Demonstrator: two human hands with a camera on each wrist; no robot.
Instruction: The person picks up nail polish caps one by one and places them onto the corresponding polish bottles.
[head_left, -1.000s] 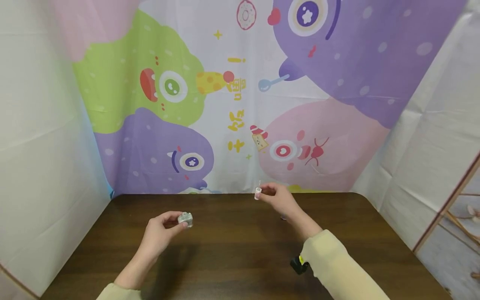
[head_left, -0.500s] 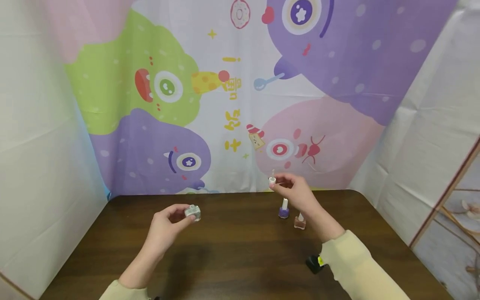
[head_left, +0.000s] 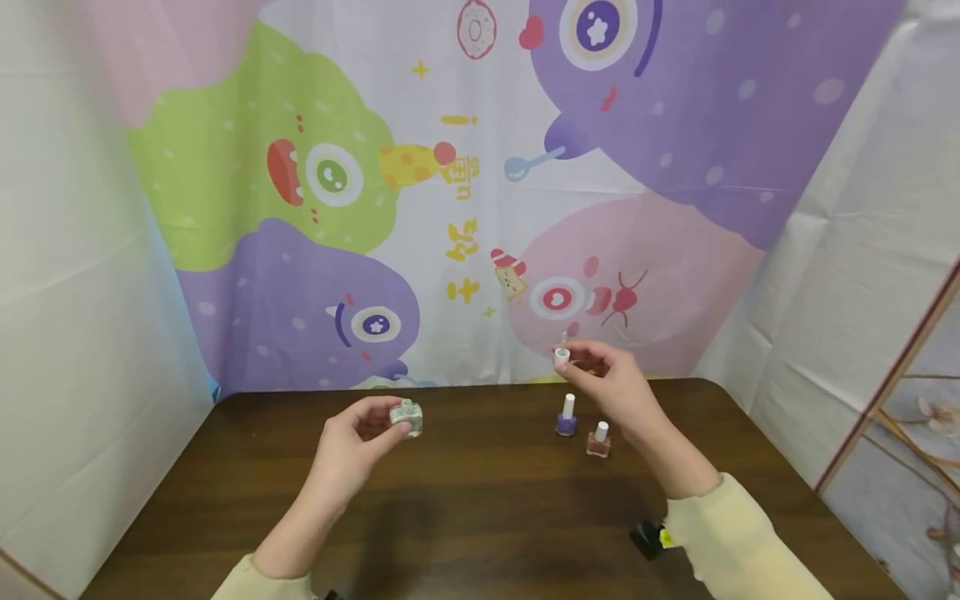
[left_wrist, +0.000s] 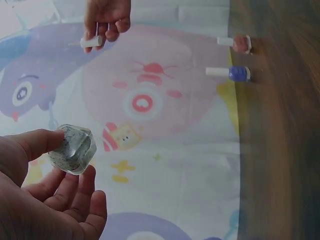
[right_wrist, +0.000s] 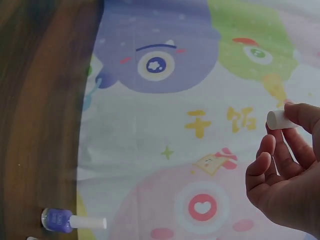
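Note:
My left hand [head_left: 351, 446] pinches a small clear nail polish bottle [head_left: 407, 418] with speckled greyish contents between thumb and fingers. Its neck points up and carries no cap; the left wrist view shows the glass bottle [left_wrist: 74, 150] close up. Over on the right, my right hand [head_left: 611, 385] holds a white nail polish cap [head_left: 562, 359] by its side, its thin brush pointing upward. Both hands are raised above the table, well apart. Below the right hand stand two capped bottles, a purple nail polish [head_left: 566, 417] and a brownish-pink nail polish [head_left: 598, 441].
The dark wooden table [head_left: 480, 500] reaches back to a hanging cartoon-print curtain [head_left: 465, 350]. Pale cloth walls [head_left: 82, 250] flank it on both sides. A black wrist device [head_left: 647, 540] shows beneath the right sleeve.
Both hands have shifted right in the head view, the right one also upward, with bottle and cap still held. The purple and brownish-pink bottles, earlier mostly hidden by the right arm, now show fully.

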